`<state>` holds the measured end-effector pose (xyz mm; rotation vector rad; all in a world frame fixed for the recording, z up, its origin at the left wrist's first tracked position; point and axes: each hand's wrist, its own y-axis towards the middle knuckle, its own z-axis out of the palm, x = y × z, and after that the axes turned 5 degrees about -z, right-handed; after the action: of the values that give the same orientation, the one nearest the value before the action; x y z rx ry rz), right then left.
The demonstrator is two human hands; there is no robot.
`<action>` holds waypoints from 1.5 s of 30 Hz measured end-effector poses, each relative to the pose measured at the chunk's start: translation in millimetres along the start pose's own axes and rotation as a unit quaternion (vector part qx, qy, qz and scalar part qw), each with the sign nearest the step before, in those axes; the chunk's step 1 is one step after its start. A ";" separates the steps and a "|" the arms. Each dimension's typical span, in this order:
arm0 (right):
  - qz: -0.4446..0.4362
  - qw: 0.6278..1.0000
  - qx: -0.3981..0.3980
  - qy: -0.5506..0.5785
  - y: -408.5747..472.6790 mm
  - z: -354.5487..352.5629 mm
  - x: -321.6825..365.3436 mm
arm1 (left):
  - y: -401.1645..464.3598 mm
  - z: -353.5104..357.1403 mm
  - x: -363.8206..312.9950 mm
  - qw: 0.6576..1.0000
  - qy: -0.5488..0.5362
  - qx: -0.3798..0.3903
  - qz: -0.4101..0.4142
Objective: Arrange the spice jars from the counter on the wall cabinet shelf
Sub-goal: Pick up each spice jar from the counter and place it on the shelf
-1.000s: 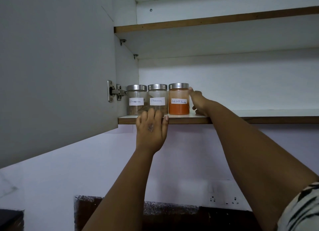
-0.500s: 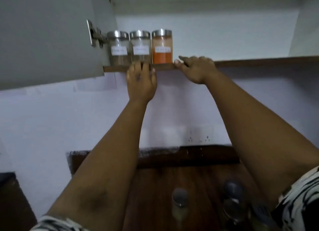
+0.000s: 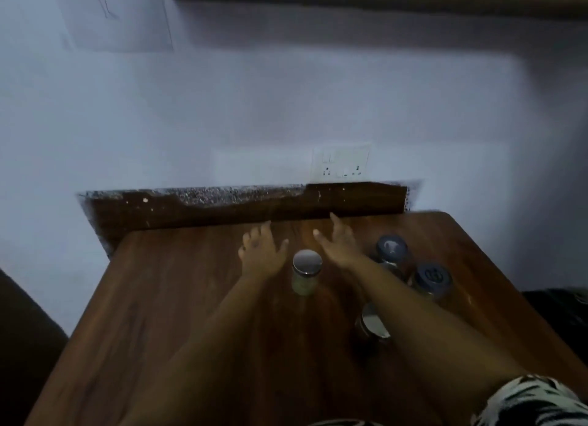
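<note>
Now that both hands left the shelf w/ three jars set, left hand [image 3: 261,253] & right hand [image 3: 339,245], fingers spread, empty, flank the pale steel-lidded glass jar [image 3: 306,271]: next pickup.

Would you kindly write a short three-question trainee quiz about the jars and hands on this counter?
1. True or false: the left hand grips the steel-lidded jar.
2. How many jars are visible on the counter?
3. The steel-lidded jar stands: A) between the two hands, B) beyond the right hand, C) against the wall socket.

Key: 1 false, both hands are open and apart from it; 2 four; 3 A.
</note>
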<state>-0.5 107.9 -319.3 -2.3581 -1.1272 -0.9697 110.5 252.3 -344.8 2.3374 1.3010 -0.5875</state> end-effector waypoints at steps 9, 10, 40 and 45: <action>0.012 0.992 0.051 -0.115 -0.6 69.5 -53.1 | -36.5 49.9 61.2 0.979 -0.036 0.137 -0.144; 0.001 0.992 0.046 -0.115 3.4 75.2 -53.2 | -36.3 51.8 59.1 0.981 -0.033 0.134 -0.138; -0.004 0.964 0.199 0.178 60.8 -28.2 34.0 | -25.5 28.0 10.0 0.936 -0.347 0.048 -0.046; -0.029 0.964 0.152 0.215 43.6 -23.4 41.8 | -28.8 10.7 -0.5 0.926 -0.370 0.048 -0.052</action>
<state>42.3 90.3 -274.1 -1.7707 -1.0812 -1.1628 83.6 260.3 -357.4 1.8045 1.0337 -1.4205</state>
